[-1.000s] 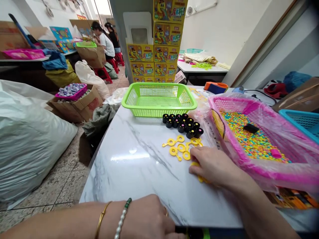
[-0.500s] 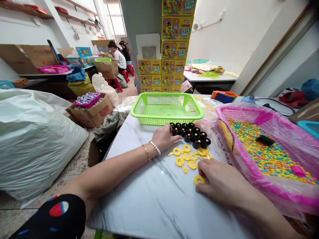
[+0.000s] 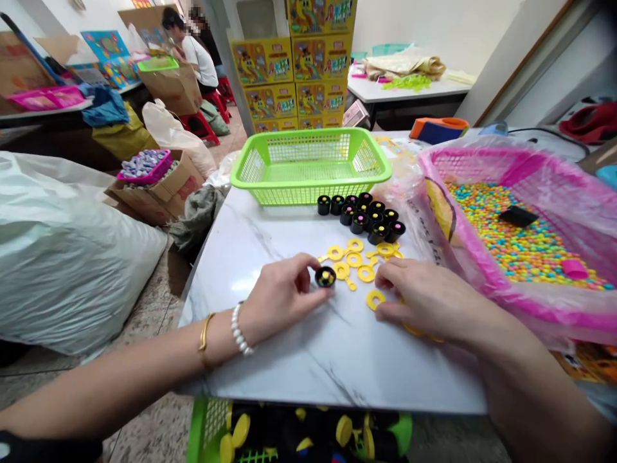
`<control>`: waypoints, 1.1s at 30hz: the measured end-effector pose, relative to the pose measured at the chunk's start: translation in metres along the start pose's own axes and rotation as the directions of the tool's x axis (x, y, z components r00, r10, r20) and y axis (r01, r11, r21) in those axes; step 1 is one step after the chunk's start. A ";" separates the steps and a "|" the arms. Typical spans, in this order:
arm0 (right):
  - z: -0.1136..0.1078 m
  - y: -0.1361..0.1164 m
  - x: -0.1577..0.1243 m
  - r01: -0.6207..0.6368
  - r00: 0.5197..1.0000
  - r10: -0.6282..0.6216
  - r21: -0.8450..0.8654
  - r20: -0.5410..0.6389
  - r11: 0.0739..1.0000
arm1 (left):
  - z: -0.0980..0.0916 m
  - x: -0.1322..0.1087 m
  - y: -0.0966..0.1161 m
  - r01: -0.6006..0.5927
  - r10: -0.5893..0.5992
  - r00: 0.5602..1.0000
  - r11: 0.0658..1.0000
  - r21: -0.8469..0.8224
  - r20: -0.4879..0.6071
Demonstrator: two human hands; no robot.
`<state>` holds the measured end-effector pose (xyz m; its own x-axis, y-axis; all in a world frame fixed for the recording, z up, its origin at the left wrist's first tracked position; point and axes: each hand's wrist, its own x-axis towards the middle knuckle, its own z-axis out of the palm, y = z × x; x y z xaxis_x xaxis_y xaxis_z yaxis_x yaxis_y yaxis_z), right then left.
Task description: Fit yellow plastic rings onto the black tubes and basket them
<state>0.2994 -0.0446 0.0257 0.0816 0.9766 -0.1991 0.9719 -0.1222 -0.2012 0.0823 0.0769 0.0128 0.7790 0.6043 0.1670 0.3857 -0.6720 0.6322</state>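
Note:
My left hand (image 3: pixel 284 292) is closed on a small black cup (image 3: pixel 325 277), thumb and forefinger on its sides. Bits of yellow and other colours show inside the cup. My right hand (image 3: pixel 424 299) rests low over the white marbled table, thumb and forefinger pinching a yellow ring-shaped lid (image 3: pixel 375 299). Between the hands and beyond them lie several loose yellow ring lids (image 3: pixel 354 259), some with a small tab. Behind these stands a cluster of black cups (image 3: pixel 359 222) with yellow or pink centres. Some yellow pieces lie partly hidden under my right hand.
A green basket (image 3: pixel 311 196) stands behind the cups. At right, a plastic-lined pink basket (image 3: pixel 523 360) holds coloured beads, a black scoop (image 3: pixel 518 217) and a pink cup (image 3: pixel 575 269). Below the table edge is another green basket (image 3: pixel 205 427). Yellow boxes (image 3: pixel 270 64) are stacked behind; a person sits far left.
My left hand has taken a black cup from the cluster and brought it nearer to me. My right hand stays by the yellow lid. The view has tilted down.

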 end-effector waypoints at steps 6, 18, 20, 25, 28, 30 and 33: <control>0.004 -0.008 0.002 0.057 0.998 -0.058 0.069 0.018 0.996 | 0.012 -0.035 0.005 -0.044 0.056 0.987 0.995 -0.085 0.150; 0.010 -0.027 0.003 -0.137 0.988 -0.019 0.923 0.154 0.361 | 0.019 -0.030 -0.001 -0.117 0.133 0.979 0.988 -0.105 0.157; 0.013 -0.027 0.002 -0.156 0.987 0.012 0.925 0.162 0.346 | 0.019 -0.030 -0.001 -0.117 0.133 0.978 0.988 -0.103 0.160; 0.009 -0.032 0.001 -0.173 0.985 0.064 0.935 0.161 0.310 | 0.018 -0.030 -0.001 -0.108 0.123 0.977 0.989 -0.097 0.172; 0.011 -0.040 0.003 -0.200 0.978 0.008 0.918 0.210 0.343 | 0.019 -0.031 -0.001 -0.114 0.132 0.976 0.987 -0.111 0.172; 0.014 -0.044 0.005 -0.193 0.978 -0.002 0.919 0.206 0.345 | 0.019 -0.031 -0.001 -0.117 0.136 0.977 0.986 -0.117 0.166; 0.017 -0.045 0.006 -0.164 0.985 0.016 0.923 0.169 0.348 | 0.018 -0.031 -0.001 -0.120 0.137 0.977 0.986 -0.114 0.161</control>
<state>0.2525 -0.0364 0.0175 0.0583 0.9305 -0.3616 0.1211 -0.3661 -0.9226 0.0669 0.0510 -0.0062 0.8940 0.4294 0.1278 0.2311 -0.6864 0.6895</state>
